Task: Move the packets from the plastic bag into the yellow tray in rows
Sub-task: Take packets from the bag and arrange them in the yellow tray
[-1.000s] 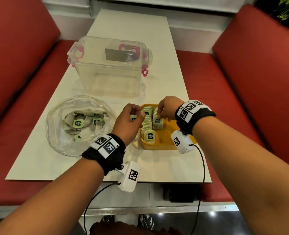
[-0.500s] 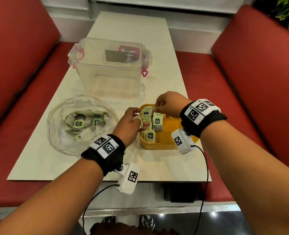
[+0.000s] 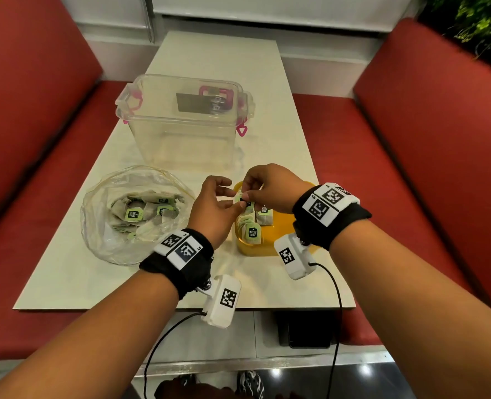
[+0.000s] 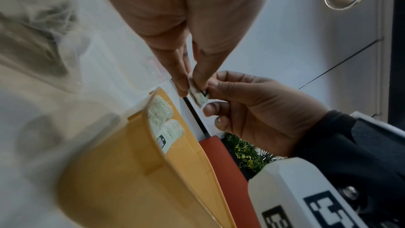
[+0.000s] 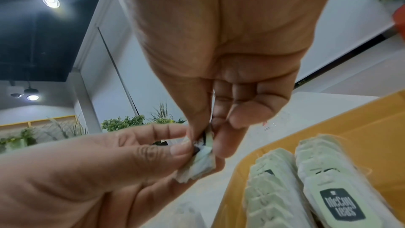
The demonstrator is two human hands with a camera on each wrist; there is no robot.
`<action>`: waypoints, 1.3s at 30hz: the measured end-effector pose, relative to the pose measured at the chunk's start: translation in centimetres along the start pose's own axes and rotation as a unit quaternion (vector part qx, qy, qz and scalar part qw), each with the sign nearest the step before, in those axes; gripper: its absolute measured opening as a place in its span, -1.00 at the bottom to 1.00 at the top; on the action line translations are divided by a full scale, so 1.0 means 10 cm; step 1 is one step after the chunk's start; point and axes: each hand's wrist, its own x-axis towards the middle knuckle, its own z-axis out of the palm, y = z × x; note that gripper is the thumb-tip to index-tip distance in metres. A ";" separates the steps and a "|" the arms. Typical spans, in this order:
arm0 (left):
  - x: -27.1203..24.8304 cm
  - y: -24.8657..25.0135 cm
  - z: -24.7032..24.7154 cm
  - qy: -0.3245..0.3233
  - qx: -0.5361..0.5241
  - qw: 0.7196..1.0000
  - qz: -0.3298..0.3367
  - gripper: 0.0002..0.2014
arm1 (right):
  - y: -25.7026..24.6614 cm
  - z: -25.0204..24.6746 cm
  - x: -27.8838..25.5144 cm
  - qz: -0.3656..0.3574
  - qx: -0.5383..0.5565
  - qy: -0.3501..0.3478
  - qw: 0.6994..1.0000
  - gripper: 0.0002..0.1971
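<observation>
Above yellow tray (image 3: 270,246), hands pinching packet (image 3: 245,202)

Left hand (image 3: 214,208): raised, thumb and forefinger pinching, other fingers loosely spread. Right hand (image 3: 270,188): raised opposite, fingertips meeting the left's, thumb and forefinger pinching, remaining fingers curled. Both forearms extended forward, wrists banded.

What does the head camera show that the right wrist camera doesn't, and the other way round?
Only the head view shows the plastic bag with loose packets left of the tray, and the clear lidded box behind. Only the right wrist view shows close up the two rows of packets standing on edge, with the front tag's lettering legible. Both show the left hand and right hand pinching one packet together above the yellow tray.
</observation>
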 end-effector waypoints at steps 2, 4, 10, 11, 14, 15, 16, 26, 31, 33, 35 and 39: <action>0.00 -0.02 -0.02 0.016 0.019 1.000 0.006 -0.67 | 0.00 0.00 -0.01 0.009 0.026 0.000 1.000 -0.98; -0.01 -0.03 -0.04 0.024 0.042 0.999 0.008 -0.74 | 0.02 0.00 -0.02 0.019 0.068 0.007 0.997 -0.96; -0.01 0.00 -0.05 0.024 0.057 0.998 0.030 -0.89 | 0.04 0.01 -0.06 0.058 0.199 0.035 0.978 -0.92; -0.01 -0.01 -0.05 0.027 0.054 0.998 0.030 -0.90 | 0.05 0.01 -0.07 0.062 0.214 0.041 0.974 -0.92; 0.00 -0.01 -0.05 0.036 0.044 0.998 0.022 -0.92 | 0.05 0.01 -0.09 0.073 0.243 0.055 0.966 -0.91; 0.00 -0.01 -0.05 0.035 0.043 0.998 0.022 -0.93 | 0.06 0.01 -0.10 0.076 0.250 0.053 0.964 -0.91; 0.01 0.01 -0.05 0.033 0.045 0.998 0.022 -0.93 | 0.06 0.01 -0.12 0.076 0.255 0.052 0.963 -0.92; 0.05 0.10 -0.01 -0.010 0.044 0.998 0.036 -0.88 | 0.02 -0.08 -0.14 -0.022 -0.017 0.068 0.997 -0.92; 0.01 0.03 0.03 -0.074 0.005 0.997 0.004 -0.79 | 0.08 -0.11 -0.13 0.001 0.103 0.070 0.992 -0.96; 0.00 0.01 0.05 -0.068 0.005 0.998 0.006 -0.83 | 0.12 -0.11 -0.13 0.020 0.160 0.067 0.985 -0.95; 0.01 -0.02 0.06 -0.057 0.004 0.998 0.003 -0.86 | 0.15 -0.11 -0.14 0.036 0.188 0.071 0.979 -0.95; 0.03 -0.02 0.09 -0.062 -0.013 0.998 -0.019 -0.89 | 0.20 -0.10 -0.15 0.043 0.209 0.098 0.972 -0.96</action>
